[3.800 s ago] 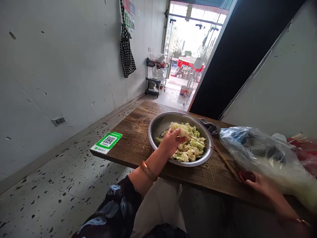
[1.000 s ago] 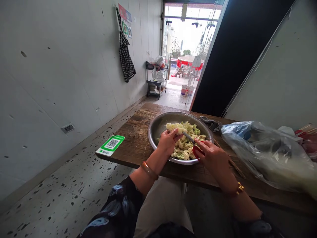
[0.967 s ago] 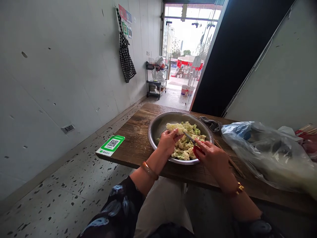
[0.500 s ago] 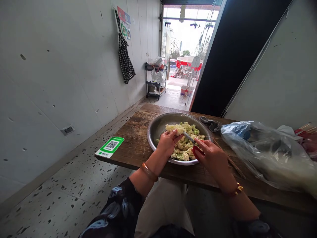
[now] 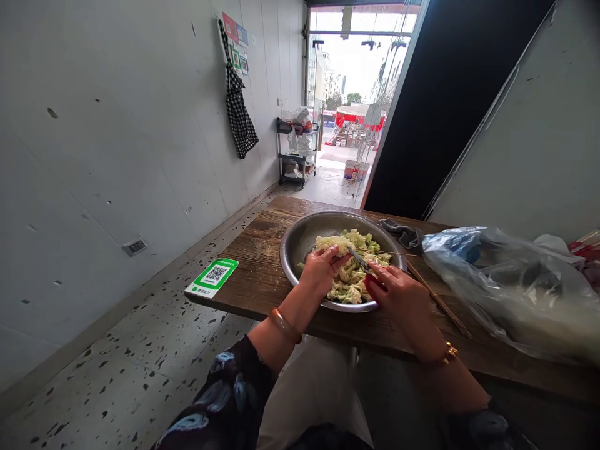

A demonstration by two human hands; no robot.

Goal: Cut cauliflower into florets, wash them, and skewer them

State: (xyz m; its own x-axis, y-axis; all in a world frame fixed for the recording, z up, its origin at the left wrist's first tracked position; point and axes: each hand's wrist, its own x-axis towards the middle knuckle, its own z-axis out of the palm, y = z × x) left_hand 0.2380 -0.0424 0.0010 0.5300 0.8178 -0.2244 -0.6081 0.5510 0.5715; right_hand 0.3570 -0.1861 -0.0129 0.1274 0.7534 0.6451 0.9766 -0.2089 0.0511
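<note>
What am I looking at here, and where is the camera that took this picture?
The camera sits on a person's head, looking forward and down, so you see their own two arms. No machine is involved. They sit at a wooden table. The left hand grips a chunk of cauliflower over a metal bowl of cut florets. The right hand holds a red-handled cutting tool, its blade pointing at that chunk. Thin wooden skewers lie across the bowl and table. Beside them are a plastic bag, a grey cloth and a green QR code sign.
</note>
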